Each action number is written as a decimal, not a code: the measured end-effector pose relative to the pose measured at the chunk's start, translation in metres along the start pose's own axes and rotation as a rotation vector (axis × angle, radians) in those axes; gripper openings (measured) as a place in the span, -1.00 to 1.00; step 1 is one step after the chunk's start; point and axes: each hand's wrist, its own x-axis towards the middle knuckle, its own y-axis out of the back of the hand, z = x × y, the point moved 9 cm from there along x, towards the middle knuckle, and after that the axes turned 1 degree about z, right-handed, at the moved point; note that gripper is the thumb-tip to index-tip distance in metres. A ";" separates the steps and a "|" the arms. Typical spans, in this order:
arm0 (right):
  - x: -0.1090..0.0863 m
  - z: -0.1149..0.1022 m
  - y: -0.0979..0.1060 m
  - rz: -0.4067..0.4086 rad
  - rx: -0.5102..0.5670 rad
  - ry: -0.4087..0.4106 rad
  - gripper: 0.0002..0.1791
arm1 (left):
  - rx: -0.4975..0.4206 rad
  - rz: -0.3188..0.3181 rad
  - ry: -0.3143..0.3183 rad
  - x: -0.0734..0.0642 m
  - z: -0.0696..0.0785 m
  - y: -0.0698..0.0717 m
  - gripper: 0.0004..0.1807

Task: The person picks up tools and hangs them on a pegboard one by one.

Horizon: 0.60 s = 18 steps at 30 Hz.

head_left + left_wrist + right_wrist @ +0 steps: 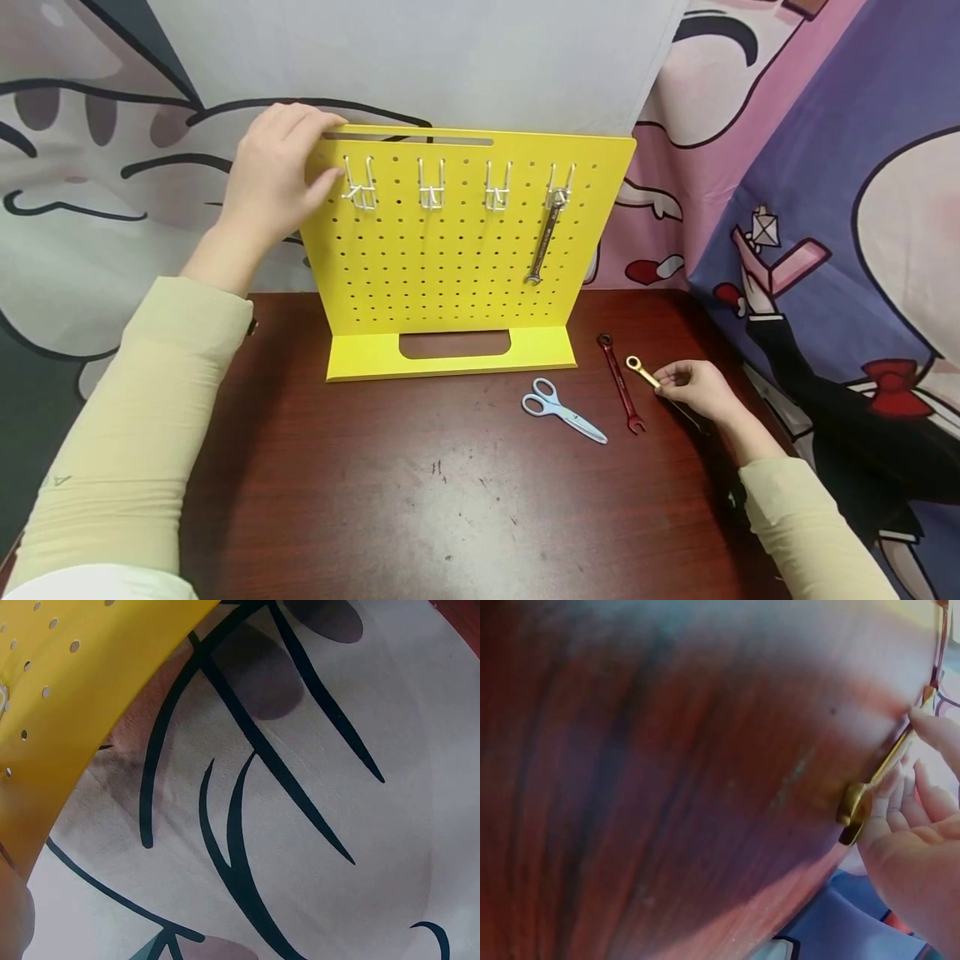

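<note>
My left hand (273, 175) grips the upper left corner of a yellow pegboard (450, 287), thumb in front and fingers over the top edge. The board stands upright on its base, with several white wire hooks near its top. From the rightmost hook hangs a silver combination wrench (545, 242). On the right side of the table, my right hand (701, 392) pinches a gold combination wrench (643, 372) along its shaft. The right wrist view shows the open end of this wrench (853, 804) low beside the palm, close to the tabletop. Left of it lies a red combination wrench (621, 383).
Light blue scissors (558, 408) lie in front of the board's right end. The dark red-brown table (420, 500) carries everything. A cartoon-printed cloth (832, 208) rises along the right and back, and a white panel (420, 58) stands behind the pegboard.
</note>
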 end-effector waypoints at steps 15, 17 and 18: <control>-0.003 0.005 0.002 -0.017 -0.011 -0.057 -0.78 | -0.018 0.025 -0.018 0.000 -0.001 0.001 -0.51; -0.003 0.005 0.002 -0.006 -0.023 -0.056 -0.78 | -0.017 0.023 -0.019 0.000 0.000 0.001 -0.51; -0.003 0.005 0.003 0.002 -0.029 -0.058 -0.79 | -0.018 0.022 -0.019 0.000 0.000 0.000 -0.51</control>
